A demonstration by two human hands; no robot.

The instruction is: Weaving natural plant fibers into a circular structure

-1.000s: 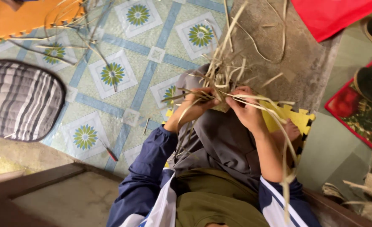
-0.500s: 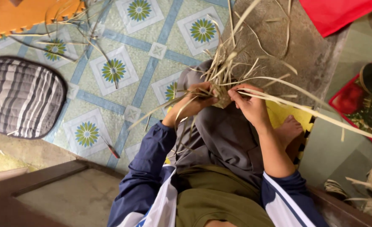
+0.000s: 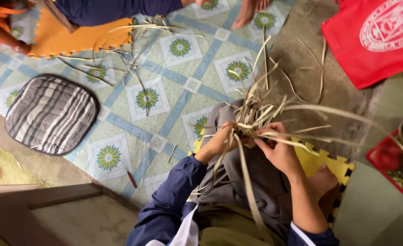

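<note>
A person seated on the floor works a bundle of pale dried leaf strips (image 3: 256, 119) held over the lap, both hands closed on it. The left hand (image 3: 220, 140) grips the bundle from the left side, fingers curled around the crossing strips; the right hand (image 3: 278, 150) pinches several strips from the right, thumb on top. The two hands sit just beside each other, with the woven knot of strips between them. Loose ends fan out far and to the right, and one long strip (image 3: 249, 191) hangs down near the person's body, across grey trousers (image 3: 256, 182). The sleeves are dark blue, the right one pushed up the forearm.

The person sits partly on a yellow foam puzzle mat (image 3: 322, 161), a bare foot (image 3: 322, 182) resting on it. The floor covering (image 3: 165, 127) bears a blue lattice with green flower medallions. A grey striped cushion (image 3: 51, 114) lies to the left, well apart from the hands. A small red-handled tool (image 3: 129, 176) lies on the floor near the left elbow. At the far edge, another person in dark blue sits by an orange mat (image 3: 74, 38) with more strips scattered beside it. A red cloth bag (image 3: 374, 36) lies far right.
</note>
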